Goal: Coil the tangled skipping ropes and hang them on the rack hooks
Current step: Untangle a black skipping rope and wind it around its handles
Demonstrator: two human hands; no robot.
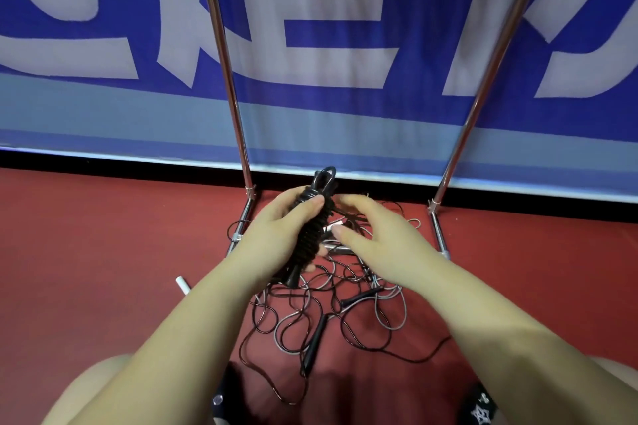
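**Black coil nearly bound, tangle waiting below**

Black wrapped rope bundle [312, 228] being gripped upright by the left hand [276, 238], fingers curled round it, above the tangled ropes [331, 300] on the red floor [103, 252]. Right hand [376, 238] hovering just beside, fingers relaxed, holding nothing. Risking a loose tail snagging the pile, or wraps slackening before reaching the rack poles [224, 62]; hooks lying out of view.

You're looking at polished metal rack poles [226, 55], shiny w/ bright streaks, upper centre and right. Banner [331, 45] across the top is showing matt woven cloth. Floor [103, 235] is looking like matt red rubbery sheet. Coiled rope [312, 235], frame centre, is reading as glossy black plastic cord; loose ropes [331, 307] below are gleaming black and grey.
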